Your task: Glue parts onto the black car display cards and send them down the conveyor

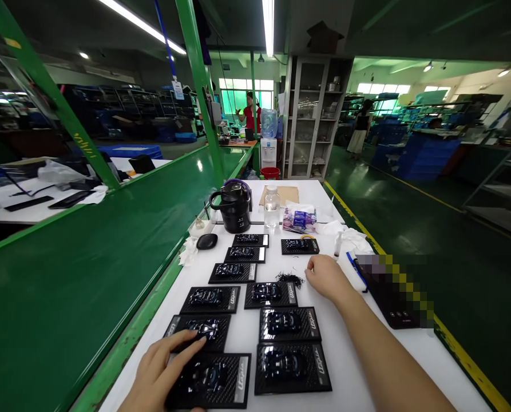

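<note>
Left hand (163, 369) flat, fingers spread, pressing on nearest card (212, 379) at table's (367, 366) near edge. Right hand (327, 276) loosely curled, holding nothing, fingertips at small black pile (290, 278) mid-table, between card rows. Mug (233, 207) and bottle (272, 206) behind.

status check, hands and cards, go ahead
Left hand flat on nearest card, open. Right hand open beside black scrap pile. Other cards in two rows ahead.
</note>
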Demonstrator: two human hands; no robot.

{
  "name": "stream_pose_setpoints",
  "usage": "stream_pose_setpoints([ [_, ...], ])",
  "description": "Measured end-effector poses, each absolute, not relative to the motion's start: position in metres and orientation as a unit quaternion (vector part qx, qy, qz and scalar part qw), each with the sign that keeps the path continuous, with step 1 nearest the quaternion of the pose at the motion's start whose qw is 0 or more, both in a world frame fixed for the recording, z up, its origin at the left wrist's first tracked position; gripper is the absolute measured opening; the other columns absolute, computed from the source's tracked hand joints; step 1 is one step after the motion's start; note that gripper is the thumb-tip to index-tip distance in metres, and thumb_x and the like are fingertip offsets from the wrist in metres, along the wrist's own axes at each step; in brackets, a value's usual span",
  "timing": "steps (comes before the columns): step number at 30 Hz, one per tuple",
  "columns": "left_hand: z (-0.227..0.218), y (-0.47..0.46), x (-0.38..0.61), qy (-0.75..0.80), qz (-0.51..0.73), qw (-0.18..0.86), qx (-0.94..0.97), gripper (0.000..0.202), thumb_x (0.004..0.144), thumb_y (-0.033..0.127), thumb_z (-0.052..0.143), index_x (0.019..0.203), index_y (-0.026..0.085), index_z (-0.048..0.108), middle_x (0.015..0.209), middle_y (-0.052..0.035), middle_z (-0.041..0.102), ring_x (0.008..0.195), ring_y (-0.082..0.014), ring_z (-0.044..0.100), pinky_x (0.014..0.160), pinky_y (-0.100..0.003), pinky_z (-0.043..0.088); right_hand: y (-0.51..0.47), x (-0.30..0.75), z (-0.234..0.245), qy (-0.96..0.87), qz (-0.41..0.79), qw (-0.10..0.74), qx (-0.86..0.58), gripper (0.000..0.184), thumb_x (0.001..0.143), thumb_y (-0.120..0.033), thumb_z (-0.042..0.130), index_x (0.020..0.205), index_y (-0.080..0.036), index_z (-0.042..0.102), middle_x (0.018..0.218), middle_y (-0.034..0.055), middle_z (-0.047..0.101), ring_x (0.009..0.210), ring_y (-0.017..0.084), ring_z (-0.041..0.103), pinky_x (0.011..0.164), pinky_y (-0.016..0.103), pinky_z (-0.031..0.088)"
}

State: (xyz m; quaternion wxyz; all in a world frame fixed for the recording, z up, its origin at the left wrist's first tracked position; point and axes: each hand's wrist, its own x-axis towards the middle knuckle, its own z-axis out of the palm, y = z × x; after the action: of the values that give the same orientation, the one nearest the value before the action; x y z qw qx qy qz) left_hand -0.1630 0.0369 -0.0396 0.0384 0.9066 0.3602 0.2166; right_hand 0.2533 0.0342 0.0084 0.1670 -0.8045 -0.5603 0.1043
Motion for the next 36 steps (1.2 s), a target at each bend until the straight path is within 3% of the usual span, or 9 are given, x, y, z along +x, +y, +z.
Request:
stream_pose_setpoints([
  [3, -0.035, 0.040, -0.157, 0.357, 0.206, 0.038, 0.910, 0.082, 0.068, 0.043, 0.083, 0.140, 0.037, 0.046, 0.145, -0.0074, 0.045, 0.129, -0.0334, 0.048, 0.103, -0.050, 0.052, 0.037, 0.249, 0.003, -0.550, 0.109, 0.152, -0.814, 0.025, 0.096, -0.035, 0.062, 0.111, -0.015, 0.064, 0.116, 0.0086, 0.065, 0.103, 0.022, 0.064, 0.091, 0.044, 0.053],
  [7, -0.022, 0.033, -0.153, 0.366, 0.192, 0.041, 0.910, 0.083, 0.067, 0.038, 0.081, 0.142, 0.036, 0.045, 0.150, -0.0073, 0.041, 0.132, -0.0366, 0.045, 0.104, -0.055, 0.050, 0.035, 0.244, 0.003, -0.537, 0.132, 0.188, -0.812, 0.028, 0.095, -0.034, 0.064, 0.114, -0.014, 0.063, 0.121, 0.0098, 0.062, 0.109, 0.024, 0.061, 0.095, 0.046, 0.050],
  [11, -0.002, 0.015, -0.142, 0.353, 0.245, 0.067, 0.900, 0.057, 0.083, 0.036, 0.065, 0.137, 0.035, 0.049, 0.148, -0.0068, 0.044, 0.131, -0.0318, 0.050, 0.101, -0.047, 0.055, 0.026, 0.232, 0.018, -0.533, 0.188, 0.288, -0.773, 0.015, 0.098, -0.027, 0.050, 0.097, -0.014, 0.058, 0.107, 0.0119, 0.061, 0.105, 0.025, 0.057, 0.092, 0.044, 0.046],
  [15, 0.025, -0.001, -0.099, 0.386, 0.367, 0.118, 0.838, 0.031, 0.091, 0.030, 0.059, 0.122, 0.032, 0.058, 0.128, -0.0046, 0.060, 0.116, -0.0217, 0.062, 0.098, -0.034, 0.056, 0.013, 0.197, 0.035, -0.582, 0.371, 0.364, -0.625, 0.018, 0.096, -0.033, 0.036, 0.086, -0.022, 0.045, 0.074, 0.0010, 0.053, 0.070, 0.017, 0.051, 0.065, 0.030, 0.045],
  [18, 0.042, -0.002, -0.061, 0.379, 0.394, 0.166, 0.820, 0.027, 0.093, 0.027, 0.059, 0.119, 0.030, 0.060, 0.123, -0.0041, 0.063, 0.112, -0.0190, 0.063, 0.097, -0.031, 0.055, 0.000, 0.170, 0.042, -0.607, 0.511, 0.358, -0.492, 0.021, 0.092, -0.042, 0.040, 0.083, -0.023, 0.042, 0.061, -0.0043, 0.043, 0.056, 0.013, 0.042, 0.054, 0.025, 0.038],
  [24, 0.053, -0.001, -0.031, 0.317, 0.398, 0.249, 0.824, 0.016, 0.092, 0.016, 0.058, 0.103, 0.025, 0.063, 0.100, -0.0019, 0.066, 0.093, -0.0142, 0.064, 0.084, -0.025, 0.053, -0.013, 0.163, 0.043, -0.546, 0.678, 0.363, -0.331, 0.024, 0.090, -0.042, 0.058, 0.085, -0.020, 0.048, 0.064, -0.0057, 0.044, 0.058, 0.010, 0.037, 0.056, 0.023, 0.029],
  [30, 0.048, 0.002, -0.030, 0.309, 0.440, 0.227, 0.812, 0.014, 0.092, 0.015, 0.058, 0.092, 0.024, 0.068, 0.094, -0.0011, 0.068, 0.087, -0.0133, 0.066, 0.079, -0.023, 0.053, -0.011, 0.164, 0.044, -0.537, 0.674, 0.374, -0.344, 0.019, 0.090, -0.037, 0.057, 0.085, -0.019, 0.051, 0.064, -0.0050, 0.046, 0.059, 0.011, 0.040, 0.058, 0.025, 0.033],
  [36, 0.049, 0.005, -0.029, 0.385, 0.457, 0.239, 0.765, 0.011, 0.091, 0.022, 0.063, 0.084, 0.025, 0.071, 0.090, 0.0000, 0.070, 0.083, -0.0144, 0.067, 0.078, -0.023, 0.054, -0.017, 0.151, 0.050, -0.598, 0.489, 0.469, -0.428, 0.001, 0.084, -0.018, 0.059, 0.083, -0.019, 0.059, 0.067, -0.0046, 0.047, 0.063, 0.012, 0.041, 0.057, 0.024, 0.034],
])
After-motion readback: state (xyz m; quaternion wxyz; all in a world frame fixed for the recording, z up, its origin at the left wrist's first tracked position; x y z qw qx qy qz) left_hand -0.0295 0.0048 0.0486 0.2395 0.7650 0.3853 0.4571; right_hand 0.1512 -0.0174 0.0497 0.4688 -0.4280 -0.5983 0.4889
